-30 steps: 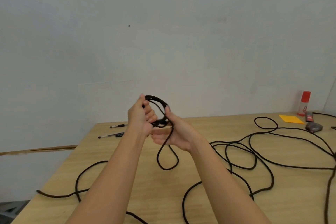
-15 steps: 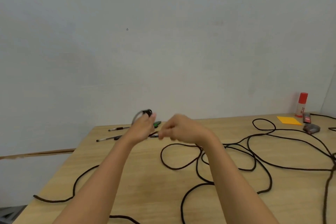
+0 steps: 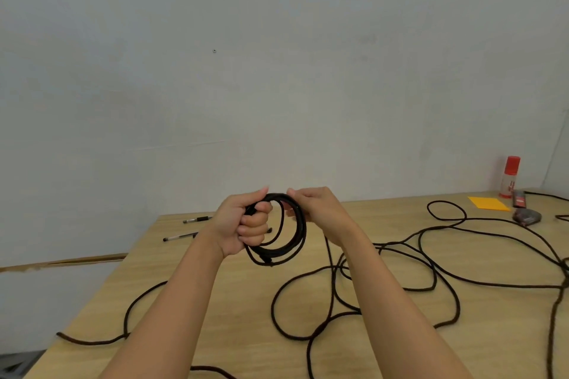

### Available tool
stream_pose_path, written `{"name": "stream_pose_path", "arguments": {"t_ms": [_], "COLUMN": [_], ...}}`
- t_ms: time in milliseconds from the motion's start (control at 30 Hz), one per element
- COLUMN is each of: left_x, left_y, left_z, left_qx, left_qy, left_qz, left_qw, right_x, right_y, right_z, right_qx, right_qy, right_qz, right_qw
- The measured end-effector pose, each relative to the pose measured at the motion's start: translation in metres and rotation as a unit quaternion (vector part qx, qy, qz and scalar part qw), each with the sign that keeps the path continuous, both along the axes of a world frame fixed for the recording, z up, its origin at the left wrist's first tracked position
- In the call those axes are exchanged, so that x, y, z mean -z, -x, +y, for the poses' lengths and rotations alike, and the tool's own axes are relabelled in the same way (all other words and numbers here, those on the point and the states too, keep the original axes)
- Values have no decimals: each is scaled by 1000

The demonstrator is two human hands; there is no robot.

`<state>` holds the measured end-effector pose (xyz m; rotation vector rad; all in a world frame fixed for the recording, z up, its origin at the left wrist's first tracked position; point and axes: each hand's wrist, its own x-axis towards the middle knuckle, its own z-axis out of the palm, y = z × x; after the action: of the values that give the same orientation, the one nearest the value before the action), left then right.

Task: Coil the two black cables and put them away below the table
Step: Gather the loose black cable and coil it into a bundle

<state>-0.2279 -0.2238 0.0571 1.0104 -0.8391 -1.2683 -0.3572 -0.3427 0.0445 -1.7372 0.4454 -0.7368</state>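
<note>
A small coil of black cable (image 3: 291,243) hangs in the air above the wooden table (image 3: 215,332). My left hand (image 3: 243,224) grips the coil's left side in a fist. My right hand (image 3: 320,209) pinches the coil's upper right part. From under my right hand the loose cable (image 3: 332,286) drops to the table and runs on in wide loops (image 3: 431,255) across the middle and right. Another black strand (image 3: 129,317) curves over the table's left front edge. How the two cables divide among these strands is not visible.
Two pens (image 3: 197,220) (image 3: 180,237) lie at the table's far left. At the far right stand a red-capped glue stick (image 3: 509,177), an orange sticky note (image 3: 488,203), a red and black object (image 3: 518,198) and a grey object (image 3: 528,216). A white wall stands behind.
Both hands rose from near the table to chest height. The coil, hidden half a second ago, hangs open again with one more loop drawn up from the table.
</note>
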Motion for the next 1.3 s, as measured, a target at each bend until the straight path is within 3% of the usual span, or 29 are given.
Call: {"name": "stream_pose_path", "arguments": {"t_ms": [100,167,267,433,533,667,800,867,1000,1133,1233,1300], "left_x": [1,1,1,2,1,2,6,4,-3,-5,-9,-9], "left_y": [0,0,5,22,21,8,13,16,15,14,13,13], "left_z": [-4,-7,-12,-20,-21,-14,-14,-16,-14,-11,-11,-11], "left_qx": [-52,-75,-124,-235,-264,-278,-256,-242,-198,-192,-185,-186], "left_qy": [28,35,34,40,35,-19,-51,-45,-57,-85,-106,-122], "left_qz": [61,95,103,34,40,-24,-147,-154,-155,-185,-239,-309], "left_qw": [996,992,986,971,963,960,954,957,966,960,947,925], "right_x": [-1,-3,-6,-8,-5,-3,-12,-16,-9,-1,6,7], "right_y": [-3,-3,-7,-22,-20,-1,1,-3,-5,-3,-2,-1], "right_z": [13,19,28,31,28,14,13,24,25,13,7,6], "right_qx": [-83,-116,-97,12,-22,-118,-57,-51,-37,-1,101,114], "right_qy": [-171,-223,-257,-304,-327,-253,-105,-16,-91,-67,89,233], "right_qz": [-44,-50,-74,-181,-187,-36,22,23,-7,6,42,98], "right_qw": [981,967,958,935,926,959,993,998,995,998,990,961]}}
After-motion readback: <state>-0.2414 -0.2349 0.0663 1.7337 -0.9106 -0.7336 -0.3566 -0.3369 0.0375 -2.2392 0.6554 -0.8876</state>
